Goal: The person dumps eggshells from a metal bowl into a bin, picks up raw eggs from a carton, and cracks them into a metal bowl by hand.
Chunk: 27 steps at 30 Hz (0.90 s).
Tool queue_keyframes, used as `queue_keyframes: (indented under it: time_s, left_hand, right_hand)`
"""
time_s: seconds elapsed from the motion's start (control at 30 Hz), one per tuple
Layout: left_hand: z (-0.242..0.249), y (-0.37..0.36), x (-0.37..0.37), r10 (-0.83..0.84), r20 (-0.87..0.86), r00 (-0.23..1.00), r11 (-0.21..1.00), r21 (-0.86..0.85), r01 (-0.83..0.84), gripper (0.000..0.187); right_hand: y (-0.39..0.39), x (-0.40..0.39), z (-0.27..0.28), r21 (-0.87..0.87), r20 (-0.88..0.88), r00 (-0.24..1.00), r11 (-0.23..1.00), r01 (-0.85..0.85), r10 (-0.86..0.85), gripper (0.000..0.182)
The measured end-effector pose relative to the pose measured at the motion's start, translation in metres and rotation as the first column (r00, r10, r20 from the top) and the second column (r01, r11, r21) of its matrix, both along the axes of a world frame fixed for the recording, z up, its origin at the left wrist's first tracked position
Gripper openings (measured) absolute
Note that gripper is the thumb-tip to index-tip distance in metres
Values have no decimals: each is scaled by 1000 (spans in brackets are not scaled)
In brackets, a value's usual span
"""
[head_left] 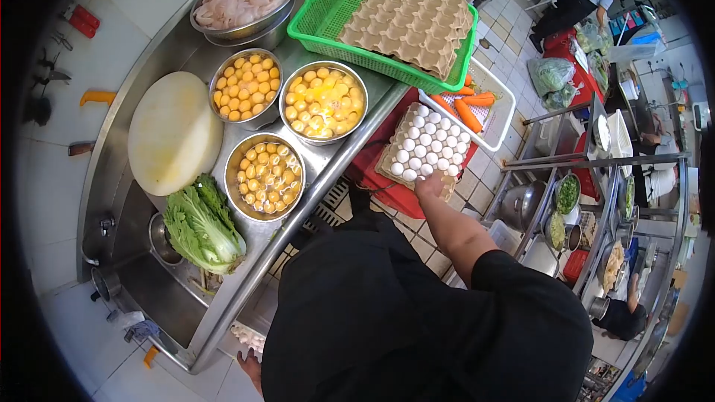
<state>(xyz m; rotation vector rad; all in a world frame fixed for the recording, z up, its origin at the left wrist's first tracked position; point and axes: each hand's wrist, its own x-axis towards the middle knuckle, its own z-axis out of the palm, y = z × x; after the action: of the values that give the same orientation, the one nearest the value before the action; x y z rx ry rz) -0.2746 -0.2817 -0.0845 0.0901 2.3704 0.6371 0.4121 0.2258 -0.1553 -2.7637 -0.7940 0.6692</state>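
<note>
My right hand [429, 185] reaches down to the near edge of a cardboard tray of white eggs [423, 143], its fingertips among the nearest eggs. The hand's own back hides whether an egg is between the fingers. My left hand [252, 367] hangs low at the lower left, fingers apart, beside more eggs [249, 338] partly hidden below the counter. On the metal counter stand three steel bowls of cracked eggs: one bowl [246, 86] at the back, one bowl [324, 102] on the right, one bowl [265, 177] nearest me.
A green basket [316, 18] with empty egg trays [406, 26] stands on the counter beside a bowl of pale raw meat [242, 0]. A round cutting board [175, 134] and leafy cabbage [201, 227] lie by the sink [160, 298]. Carrots [469, 114] fill a white basket [500, 112]. A person [585, 0] works beyond.
</note>
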Motion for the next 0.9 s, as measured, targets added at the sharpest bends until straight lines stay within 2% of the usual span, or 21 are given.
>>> queue_keyframes:
  time_s: [0.03,0.07,0.1,0.17,0.23,0.3,0.33,0.4,0.47,0.5,0.53,0.6,0.63,0.67,0.7,0.73,0.8,0.83,0.87,0.9]
  left_hand:
    - [5,20,19,156,173,973,986,38,-164,65]
    - [17,58,24,297,343,891,942,46,-332,66]
    - [23,68,38,311,341,887,937,45,-346,66]
    - [32,77,54,199,129,972,977,52,-207,68]
    - [38,84,59,197,124,973,978,47,-204,69]
    - [40,87,65,195,120,973,979,42,-202,69]
    - [38,86,65,200,112,973,978,36,-206,69]
    - [36,80,64,211,103,972,976,25,-215,69]
    - [30,70,57,212,154,965,977,-16,-212,68]
    - [22,64,44,299,263,917,951,-2,-310,68]
    - [1,46,28,298,259,919,951,2,-309,68]
    - [-24,25,14,34,200,979,997,55,-46,67]
    - [-22,29,17,36,200,979,997,58,-49,67]
    - [-14,37,25,10,162,987,996,85,-24,67]
    - [-8,41,32,-14,123,992,994,107,1,66]
    - [-8,39,34,-10,124,992,995,104,-4,66]
    - [-17,38,32,-5,173,985,995,103,-13,64]
    - [-30,30,25,-141,166,976,987,100,125,61]
    - [-11,39,32,-144,167,975,987,100,129,61]
    - [3,52,44,49,217,975,993,99,-72,60]
  right_hand:
    - [-2,1,5,2,0,1000,1000,-11,11,46]
    - [-6,1,13,27,-13,999,999,-32,32,45]
    - [-9,0,20,48,-27,998,997,-52,53,44]
    - [-12,4,19,50,-17,1000,999,-9,9,45]
    - [-16,11,18,57,-5,999,997,45,-45,45]
    - [-20,17,18,181,-100,990,977,112,-95,48]
    - [-19,15,20,179,-100,991,978,106,-89,48]
    - [-20,9,23,45,-40,995,995,-92,94,45]
    - [-19,8,16,54,-37,996,996,-76,78,44]
    - [-19,5,11,69,-34,998,996,-53,55,42]
    - [-20,10,-2,72,-38,998,996,-51,54,42]
    - [-27,29,-30,196,-116,992,978,67,-45,40]
    - [-27,33,-20,199,-117,992,978,65,-42,40]
    - [-28,36,-1,228,-475,864,925,304,-166,40]
    - [-28,38,9,160,-769,598,837,523,-227,39]
    - [-28,39,6,158,-767,600,840,519,-227,39]
    - [-28,43,-11,206,-665,738,923,325,-111,34]
    - [-24,37,-16,207,-664,739,922,328,-114,34]
    - [-18,25,-25,237,-497,859,933,270,-122,33]
    - [-15,17,-30,254,-311,942,945,207,-123,33]
